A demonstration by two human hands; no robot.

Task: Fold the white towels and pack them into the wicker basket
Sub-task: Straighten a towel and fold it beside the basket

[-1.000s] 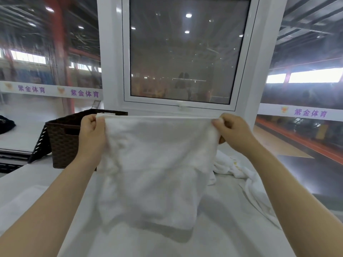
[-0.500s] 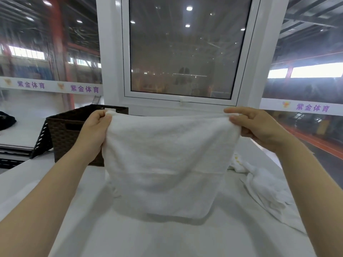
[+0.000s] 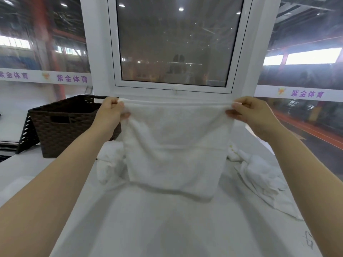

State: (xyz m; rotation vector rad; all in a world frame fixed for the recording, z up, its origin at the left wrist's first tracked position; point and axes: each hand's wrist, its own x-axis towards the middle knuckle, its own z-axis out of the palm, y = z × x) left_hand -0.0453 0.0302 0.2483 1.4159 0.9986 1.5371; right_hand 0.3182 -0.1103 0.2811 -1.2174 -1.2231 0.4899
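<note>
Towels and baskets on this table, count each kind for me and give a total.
White towels: 3, one held up by the left hand and right hand, one crumpled at left, one crumpled at right
Wicker baskets: 1
Total: 4

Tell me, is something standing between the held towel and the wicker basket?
Nothing visible does. The towel hangs from the left hand and right hand, and the wicker basket stands open just beyond the left hand.

Sports hall: steel roof (image 3: 55, 25); wall banner (image 3: 44, 77)
</note>
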